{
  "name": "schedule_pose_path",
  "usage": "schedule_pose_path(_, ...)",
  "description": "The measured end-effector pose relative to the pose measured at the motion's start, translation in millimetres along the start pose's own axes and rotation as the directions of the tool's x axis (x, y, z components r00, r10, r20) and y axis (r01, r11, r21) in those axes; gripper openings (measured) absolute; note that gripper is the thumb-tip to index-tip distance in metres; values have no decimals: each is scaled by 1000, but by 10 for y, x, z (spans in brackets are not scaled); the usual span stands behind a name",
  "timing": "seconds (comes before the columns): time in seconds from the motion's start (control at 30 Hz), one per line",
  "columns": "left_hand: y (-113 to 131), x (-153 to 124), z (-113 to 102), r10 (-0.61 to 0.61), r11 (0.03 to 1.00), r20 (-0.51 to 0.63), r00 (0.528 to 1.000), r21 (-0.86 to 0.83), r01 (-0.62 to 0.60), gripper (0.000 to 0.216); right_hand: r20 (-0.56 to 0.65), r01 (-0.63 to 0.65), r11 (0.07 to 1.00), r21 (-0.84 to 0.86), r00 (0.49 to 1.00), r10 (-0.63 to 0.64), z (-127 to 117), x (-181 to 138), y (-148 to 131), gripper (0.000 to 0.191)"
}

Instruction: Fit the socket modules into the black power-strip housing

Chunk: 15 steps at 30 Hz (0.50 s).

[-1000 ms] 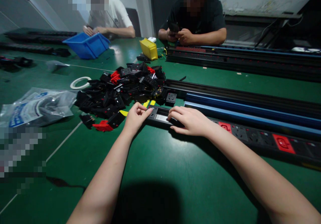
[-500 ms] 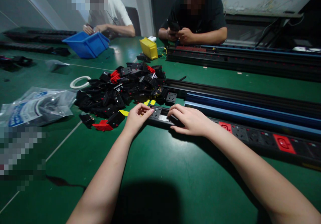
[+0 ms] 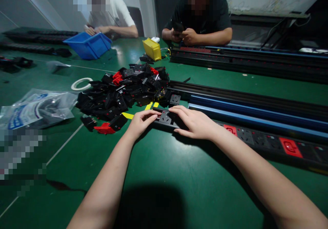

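Observation:
A long black power strip (image 3: 258,147) lies before me, with black and red socket outlets along its channel. One black socket module (image 3: 165,117) sits in the channel near its left end, between my hands. My left hand (image 3: 139,124) has thumb and fingers closed at that module's left edge; the fingertips are partly hidden. My right hand (image 3: 196,123) wraps over the strip, thumb on the near side and fingers across the top, covering what lies under the palm. Another loose socket module (image 3: 175,99) rests just behind the strip.
A heap of black and red socket modules (image 3: 128,89) lies at left, beside a plastic bag (image 3: 38,107) and a white tape ring (image 3: 81,83). Blue-edged rails (image 3: 256,116) run behind the strip. A blue bin (image 3: 88,46) and yellow bin (image 3: 152,50) stand farther back, near two seated people.
The socket module has slid right along the channel, toward my right hand, closing the pale gap there. My left fingers have followed its left edge slightly; my right hand stays nearly in place.

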<state>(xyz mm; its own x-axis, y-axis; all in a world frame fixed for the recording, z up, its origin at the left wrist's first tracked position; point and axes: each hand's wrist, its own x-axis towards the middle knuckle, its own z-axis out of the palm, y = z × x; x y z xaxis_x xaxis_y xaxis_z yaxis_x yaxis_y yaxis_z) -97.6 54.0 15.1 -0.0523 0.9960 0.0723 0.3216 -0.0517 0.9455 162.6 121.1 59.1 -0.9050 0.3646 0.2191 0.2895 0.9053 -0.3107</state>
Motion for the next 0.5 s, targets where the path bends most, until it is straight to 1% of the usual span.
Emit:
schedule_pose_path(0.13, 19, 4, -23, 66, 993, 67, 996, 90, -72, 30, -7, 13, 1000, 19, 1000, -13, 8, -4, 10, 71)
schedule_pose_path(0.23, 35, 1, -32, 92, 990, 97, 991, 95, -101, 30, -6, 22, 1000, 22, 1000, -22, 15, -10, 19, 72)
schedule_pose_path(0.4, 37, -3, -34, 109, 991, 82, 991, 74, -115, 27, 42, 51, 999, 1, 998, -51, 12, -9, 23, 69)
schedule_pose_path(0.5, 24, -3, -29, 81, 994, 45, 996, 67, -84, 27, 72, 73, 997, -6, 995, -73, 1, -1, 18, 65)
